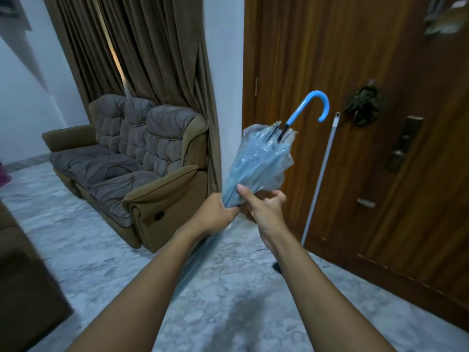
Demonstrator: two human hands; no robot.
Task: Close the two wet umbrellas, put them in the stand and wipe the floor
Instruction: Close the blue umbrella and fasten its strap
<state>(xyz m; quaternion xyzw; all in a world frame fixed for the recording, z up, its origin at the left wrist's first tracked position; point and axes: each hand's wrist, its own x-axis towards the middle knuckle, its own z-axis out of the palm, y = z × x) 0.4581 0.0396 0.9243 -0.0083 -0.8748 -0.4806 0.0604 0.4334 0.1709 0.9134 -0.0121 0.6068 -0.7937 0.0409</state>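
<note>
Beside the door (330, 59), left hand (218, 212) grips umbrella (256, 163), right hand (266, 212) touches.

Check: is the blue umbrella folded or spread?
Folded: the umbrella has its cover gathered against the shaft, gripped by the left hand.

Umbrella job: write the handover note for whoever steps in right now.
Left hand: grips the folded blue umbrella low on its canopy, hook up.
Right hand: index finger on the canopy; whether it pinches anything is unclear.
Pole leans on the door.
Done: this umbrella folded.
Left: stow it, close the other, wipe the floor; stand and second umbrella out of view.
</note>
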